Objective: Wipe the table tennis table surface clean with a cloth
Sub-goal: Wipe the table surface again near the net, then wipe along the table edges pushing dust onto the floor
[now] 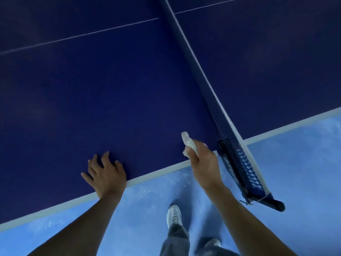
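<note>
Fingers of the right hand curl tight round a wadded white cloth. It is bunched small so that a firm pad juts past the knuckles toward the dark blue counter. The cloth sits low over the surface, just inside the near edge, though I cannot tell whether it actually touches. The grip looks chosen for pressing and dragging rather than for carrying.

The left hand holds nothing. Its fingers are spread wide and lie on the counter just inside the white edge line, probably to brace the body as it leans in over the wide top.

Just right of the cloth runs the net, whose clamped end sticks out beyond the counter's edge. Starting in the corner beside it seems sensible, since strokes can then run leftward and away without snagging the mesh.

Below the edge are the pale blue floor and a light shoe, close to the counter. Most of the surface stretches out ahead, so the wiping appears to have much left to cover.
</note>
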